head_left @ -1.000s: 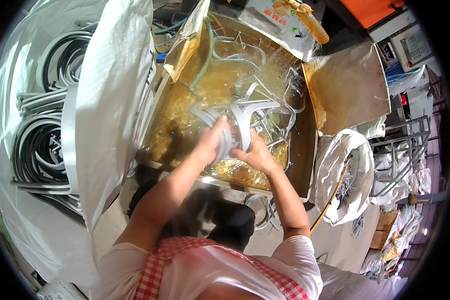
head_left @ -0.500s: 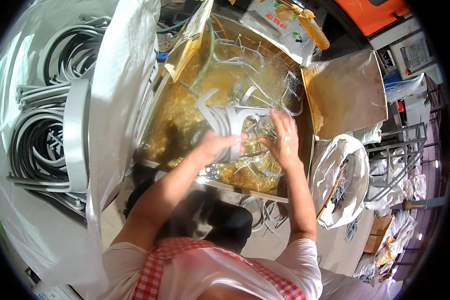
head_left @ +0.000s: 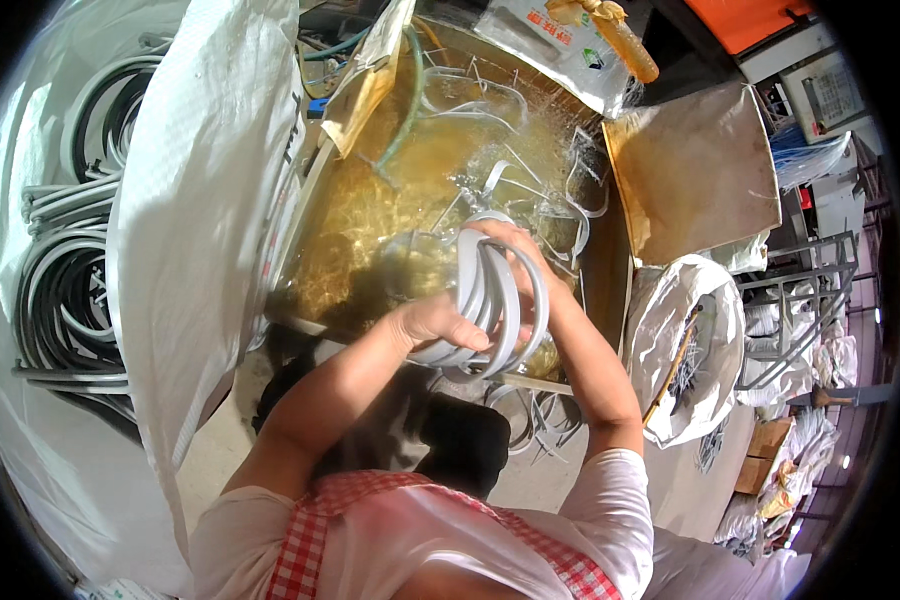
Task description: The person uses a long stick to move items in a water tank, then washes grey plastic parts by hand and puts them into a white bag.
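Between my hands, above the near edge of the water tank (head_left: 620, 300), is a bundle of curved grey plastic strips (head_left: 492, 290) bent into loops. My left hand (head_left: 442, 322) grips the lower left of the bundle, thumb across the strips. On the upper right side my right hand (head_left: 522, 248) is wrapped round them, its fingers partly hidden behind the loops. More pale strips (head_left: 505, 175) float in the yellowish water beyond, and a green hose (head_left: 405, 125) dips in at the far left.
At the left, a large white woven sack (head_left: 205, 200) stands with nested grey and black loops (head_left: 70, 290) beside it. To the right are a stained board (head_left: 695, 180) and a white bag (head_left: 705, 300) of thin scraps. Loose strips (head_left: 535, 420) lie on the floor below the tank.
The bundle has come nearer to me and turned so its loops face upward. My right hand has closed round its far side. The view has shifted slightly.
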Motion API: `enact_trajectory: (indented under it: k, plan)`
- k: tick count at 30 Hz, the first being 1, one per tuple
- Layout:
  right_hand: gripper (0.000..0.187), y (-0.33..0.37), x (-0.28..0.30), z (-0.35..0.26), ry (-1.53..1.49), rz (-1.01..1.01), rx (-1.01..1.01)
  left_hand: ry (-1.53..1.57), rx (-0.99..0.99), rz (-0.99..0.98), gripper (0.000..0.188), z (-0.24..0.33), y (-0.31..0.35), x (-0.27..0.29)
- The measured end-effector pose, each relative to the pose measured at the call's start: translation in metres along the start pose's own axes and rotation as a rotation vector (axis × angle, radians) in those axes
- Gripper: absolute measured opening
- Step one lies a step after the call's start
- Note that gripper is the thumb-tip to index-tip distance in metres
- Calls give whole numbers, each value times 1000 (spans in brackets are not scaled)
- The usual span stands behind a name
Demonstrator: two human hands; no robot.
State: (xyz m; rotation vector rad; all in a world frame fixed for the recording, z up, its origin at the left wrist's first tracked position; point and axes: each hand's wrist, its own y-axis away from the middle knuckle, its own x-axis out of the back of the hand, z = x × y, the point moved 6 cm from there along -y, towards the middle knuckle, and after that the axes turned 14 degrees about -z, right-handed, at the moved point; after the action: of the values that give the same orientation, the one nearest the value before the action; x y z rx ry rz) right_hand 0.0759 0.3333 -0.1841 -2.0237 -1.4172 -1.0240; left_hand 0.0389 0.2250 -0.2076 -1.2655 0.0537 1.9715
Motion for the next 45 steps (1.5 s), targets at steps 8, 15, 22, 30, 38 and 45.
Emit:
enact_trajectory:
  k: [8,15,22,30,38,45]
  plan:
    - [28,4,-17,28,-201,91,-160,202,47,-27,71,4,1,1]
    - [23,19,-32,75,-496,180,-314,-381,5,468,63,40,21,57]
    - [33,60,-26,184,-722,727,-350,-686,-138,903,93,56,32,73]
    - [37,42,-14,125,-771,743,-356,-1241,-321,711,122,55,23,48]
    - [51,58,-9,100,-770,347,-297,-1357,-466,886,95,55,33,38]
    - [60,60,-3,56,-1068,314,-268,-1140,-388,917,69,59,32,67]
